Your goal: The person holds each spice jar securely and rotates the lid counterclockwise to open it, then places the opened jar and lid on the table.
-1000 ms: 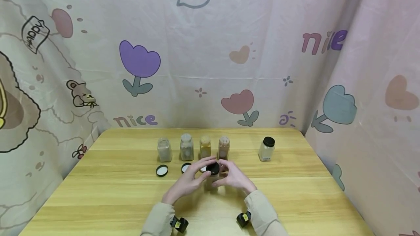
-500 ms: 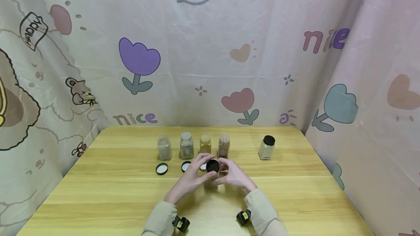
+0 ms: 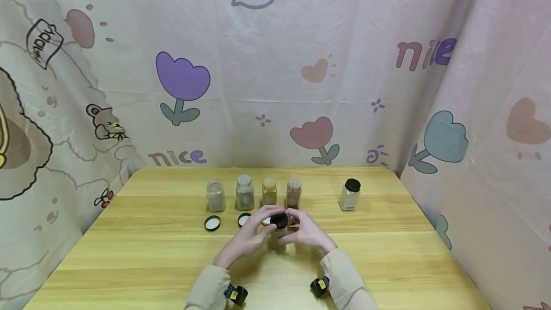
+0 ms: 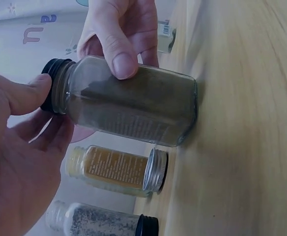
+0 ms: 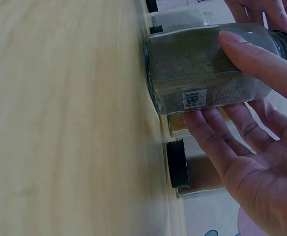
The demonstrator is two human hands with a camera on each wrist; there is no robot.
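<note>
Left wrist view: your left hand point(image 4: 28, 172) pinches the lid point(image 4: 56, 66), your right hand point(image 4: 118, 37) grips the jar point(image 4: 133, 101); likely unscrewing, so twist steadily.

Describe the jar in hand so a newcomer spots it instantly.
On the wooden table stands a row of four jars. Before it, the left hand and right hand hold a glass jar of brownish powder. Unlike the row, it wears a black lid; it alone is held.
</note>
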